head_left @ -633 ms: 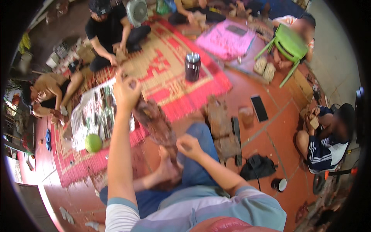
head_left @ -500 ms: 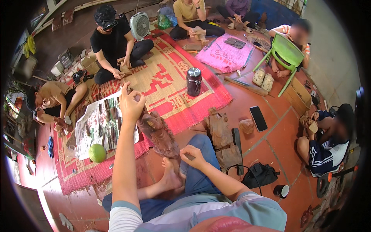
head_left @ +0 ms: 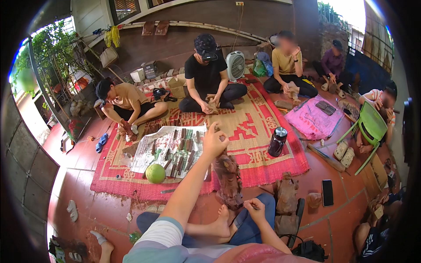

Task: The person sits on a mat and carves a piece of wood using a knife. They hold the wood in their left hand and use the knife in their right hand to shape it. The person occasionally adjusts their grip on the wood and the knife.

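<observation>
A dark reddish-brown carved wooden figure point(head_left: 228, 182) stands tilted between my bare foot and my raised left hand. My left hand point(head_left: 215, 142) is closed at the figure's top end, its fingers curled, partly hiding that end. Close to the figure's lower end, beside my bent knee, my right hand point(head_left: 255, 208) is closed around a small dark piece whose kind I cannot make out. Beyond my left forearm, several chisels point(head_left: 180, 153) with dark handles lie on a printed white sheet point(head_left: 144, 151), with a green round fruit point(head_left: 155, 173) at its near edge.
A patterned red and straw mat point(head_left: 245, 111) spreads ahead, bearing a dark thermos point(head_left: 277, 141). Another carved block point(head_left: 287, 197), a phone point(head_left: 327, 193) and a black bag point(head_left: 309, 250) lie to my right. Several people sit around, one beside a green chair point(head_left: 372, 122).
My view has swung left and upward, so the scene sits farther right and more wall and yard show. Both hands keep about the same places on and beside the carved figure.
</observation>
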Demonstrator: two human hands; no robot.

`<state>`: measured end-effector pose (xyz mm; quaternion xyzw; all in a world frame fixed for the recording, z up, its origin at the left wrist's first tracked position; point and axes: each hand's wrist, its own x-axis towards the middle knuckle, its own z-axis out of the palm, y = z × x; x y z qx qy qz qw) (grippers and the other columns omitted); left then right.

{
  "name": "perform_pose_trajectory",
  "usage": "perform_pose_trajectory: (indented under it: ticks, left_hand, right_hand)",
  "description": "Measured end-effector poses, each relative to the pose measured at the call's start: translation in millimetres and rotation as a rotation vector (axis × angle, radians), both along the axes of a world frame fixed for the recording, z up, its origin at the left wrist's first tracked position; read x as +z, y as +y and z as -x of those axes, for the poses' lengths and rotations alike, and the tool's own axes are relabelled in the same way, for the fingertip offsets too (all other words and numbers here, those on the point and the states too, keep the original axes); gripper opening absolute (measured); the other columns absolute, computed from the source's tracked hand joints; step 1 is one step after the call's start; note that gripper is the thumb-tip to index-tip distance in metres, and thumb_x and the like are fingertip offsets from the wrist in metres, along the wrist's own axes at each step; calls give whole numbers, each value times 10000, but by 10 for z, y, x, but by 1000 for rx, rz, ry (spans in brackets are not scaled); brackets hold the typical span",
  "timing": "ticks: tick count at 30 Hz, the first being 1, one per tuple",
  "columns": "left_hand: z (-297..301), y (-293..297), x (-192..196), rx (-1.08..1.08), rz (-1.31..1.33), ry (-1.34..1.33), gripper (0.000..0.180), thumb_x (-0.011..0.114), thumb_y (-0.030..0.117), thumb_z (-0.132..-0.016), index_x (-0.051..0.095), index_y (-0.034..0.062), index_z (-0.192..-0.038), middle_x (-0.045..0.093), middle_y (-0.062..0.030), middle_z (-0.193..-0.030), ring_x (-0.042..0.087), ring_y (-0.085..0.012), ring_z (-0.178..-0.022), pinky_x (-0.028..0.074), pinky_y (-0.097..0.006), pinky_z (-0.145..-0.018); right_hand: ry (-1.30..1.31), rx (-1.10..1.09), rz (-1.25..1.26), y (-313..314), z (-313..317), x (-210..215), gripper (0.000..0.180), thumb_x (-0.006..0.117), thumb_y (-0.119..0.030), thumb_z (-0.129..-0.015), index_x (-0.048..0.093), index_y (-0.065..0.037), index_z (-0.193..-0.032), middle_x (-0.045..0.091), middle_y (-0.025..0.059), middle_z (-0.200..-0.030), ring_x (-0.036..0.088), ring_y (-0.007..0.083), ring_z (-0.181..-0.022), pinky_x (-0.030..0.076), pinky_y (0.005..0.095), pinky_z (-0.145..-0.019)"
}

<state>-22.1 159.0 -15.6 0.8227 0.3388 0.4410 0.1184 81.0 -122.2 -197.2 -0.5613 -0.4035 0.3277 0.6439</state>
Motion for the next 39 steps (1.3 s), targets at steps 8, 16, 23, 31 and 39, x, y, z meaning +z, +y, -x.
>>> perform_pose_trajectory:
  ticks: [8, 16, 23, 31, 39]
  left_hand:
    - [423, 211, -27, 32, 27, -47, 205, 659, 213, -688, 688, 31, -779, 459, -191, -1330, 519, -339, -1124, 397, -397, -966]
    - [1149, 410, -158, -17, 241, -212, 160, 659, 199, -741, 676, 46, -783, 430, -155, -1368, 500, -300, -1137, 369, -379, -987]
    - [1496, 61, -156, -8, 296, -268, 122, 610, 133, -771, 627, 14, -748, 421, -122, -1376, 480, -224, -1114, 375, -316, -924]
    - [1622, -96, -108, 11, 201, -255, 126, 600, 122, -776, 608, 4, -733, 438, -117, -1338, 520, -155, -902, 414, -266, -773]
    - [1245, -48, -28, 1, 281, -194, 143, 602, 126, -788, 625, -8, -743, 418, -110, -1319, 554, -120, -849, 428, -244, -736]
  right_hand:
    - [1012, 59, 293, -51, -23, -217, 181, 546, -230, -913, 597, -70, -845, 608, 57, -773, 613, 182, -679, 580, 384, -685]
    - [1104, 107, 489, 211, 357, -734, 485, 406, -14, -825, 365, -183, -1278, 481, 50, -868, 535, 189, -653, 523, 382, -619]
    - [1225, 79, 409, 317, 394, -756, 608, 404, 19, -807, 374, -156, -1388, 498, 47, -970, 490, 159, -733, 480, 325, -684]
    - [1275, 131, 257, 324, 419, -1131, 628, 430, 36, -749, 408, -61, -1369, 405, 0, -689, 438, 111, -599, 501, 353, -808]
    - [1189, 4, 297, 101, 328, -776, 627, 408, 23, -717, 407, -33, -1341, 464, 32, -722, 459, 150, -571, 530, 441, -772]
